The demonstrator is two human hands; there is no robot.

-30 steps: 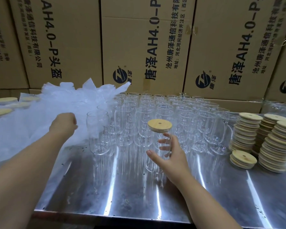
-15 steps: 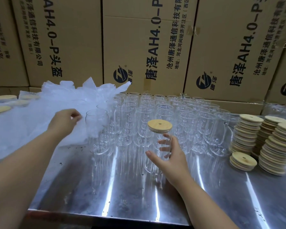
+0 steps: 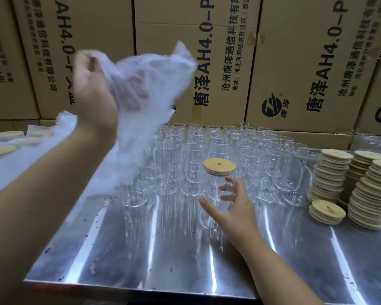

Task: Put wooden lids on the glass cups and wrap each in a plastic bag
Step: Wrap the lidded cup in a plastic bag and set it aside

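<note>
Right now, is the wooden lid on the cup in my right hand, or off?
On. The wooden lid sits flat across the rim of the glass cup, which the right hand grips upright.

The only words to read are on the brown boxes [image 3: 0,84] stacked behind the far edge of the bench [image 3: 163,260], and they all run sideways. The middle box [image 3: 207,51] says "唐泽AH4.0-P" in big black print, with small lines "沧州唐泽通信科技有限" and "地址:河北河间经济开发区(西区". The plastic bag [image 3: 145,84] hides most of its round mark. The right box [image 3: 306,40] has the same big words, and its round black mark [image 3: 271,106] has "唐泽" beside it. The left box [image 3: 53,29] shows "AH4.0-" and "有限公司".
</note>
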